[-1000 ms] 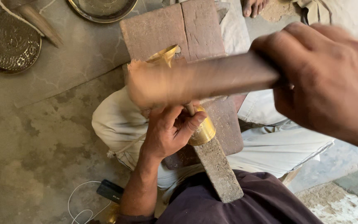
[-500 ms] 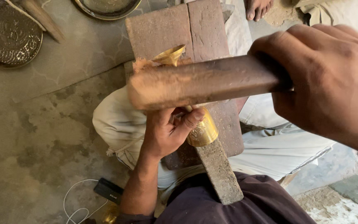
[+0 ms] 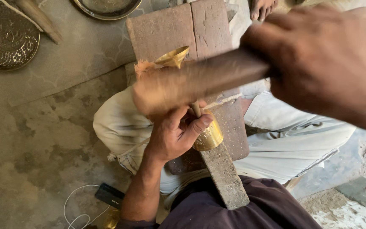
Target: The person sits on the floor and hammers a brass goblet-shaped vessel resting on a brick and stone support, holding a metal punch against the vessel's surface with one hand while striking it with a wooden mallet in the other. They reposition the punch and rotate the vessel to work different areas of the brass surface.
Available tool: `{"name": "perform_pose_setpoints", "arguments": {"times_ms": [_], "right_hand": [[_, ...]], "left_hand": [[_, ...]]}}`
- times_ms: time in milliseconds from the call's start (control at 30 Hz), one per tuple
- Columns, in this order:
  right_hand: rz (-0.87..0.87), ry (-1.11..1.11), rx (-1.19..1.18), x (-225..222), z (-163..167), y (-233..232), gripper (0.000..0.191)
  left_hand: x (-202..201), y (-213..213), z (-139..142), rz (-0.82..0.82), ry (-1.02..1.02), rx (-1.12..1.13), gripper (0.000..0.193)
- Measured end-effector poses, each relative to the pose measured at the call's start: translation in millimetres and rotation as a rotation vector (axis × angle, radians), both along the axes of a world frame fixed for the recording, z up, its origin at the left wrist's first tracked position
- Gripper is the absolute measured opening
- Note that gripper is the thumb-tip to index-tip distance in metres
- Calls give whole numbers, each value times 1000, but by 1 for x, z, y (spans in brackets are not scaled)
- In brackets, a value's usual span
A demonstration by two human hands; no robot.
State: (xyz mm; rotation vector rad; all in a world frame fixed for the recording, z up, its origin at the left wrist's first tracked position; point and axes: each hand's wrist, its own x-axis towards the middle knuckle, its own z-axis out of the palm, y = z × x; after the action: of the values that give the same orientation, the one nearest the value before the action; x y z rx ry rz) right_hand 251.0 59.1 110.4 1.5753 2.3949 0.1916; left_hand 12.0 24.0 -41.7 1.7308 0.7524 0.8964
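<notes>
Seated on the workshop floor, we grip a wooden mallet (image 3: 200, 80) tight in our right hand (image 3: 323, 63), blurred above one brass goblet (image 3: 206, 133) that our left hand (image 3: 172, 135) clasps against an iron stake (image 3: 223, 178) over a wooden block (image 3: 178, 25). A stray blow could catch the left thumb or dent the cup. We count one goblet, one mallet, two round trays (image 3: 7, 38) nearby.

Brass goblet (image 3: 206, 133) at centre, atop iron bar (image 3: 223, 174), under left hand (image 3: 172, 135). Wooden block (image 3: 183, 32) at twelve o'clock behind. Wooden mallet (image 3: 191, 82) across, gripped in right hand (image 3: 323, 63) at two. Embossed plate (image 3: 7, 38) at ten; phone (image 3: 109, 195) at seven.
</notes>
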Motion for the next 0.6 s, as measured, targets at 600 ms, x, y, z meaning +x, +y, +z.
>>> {"name": "perform_pose_setpoints", "arguments": {"times_ms": [600], "right_hand": [[-24,-8,-87,8,-3,-8,19]], "left_hand": [[0,-1,-4,27,-45,1,32]]}}
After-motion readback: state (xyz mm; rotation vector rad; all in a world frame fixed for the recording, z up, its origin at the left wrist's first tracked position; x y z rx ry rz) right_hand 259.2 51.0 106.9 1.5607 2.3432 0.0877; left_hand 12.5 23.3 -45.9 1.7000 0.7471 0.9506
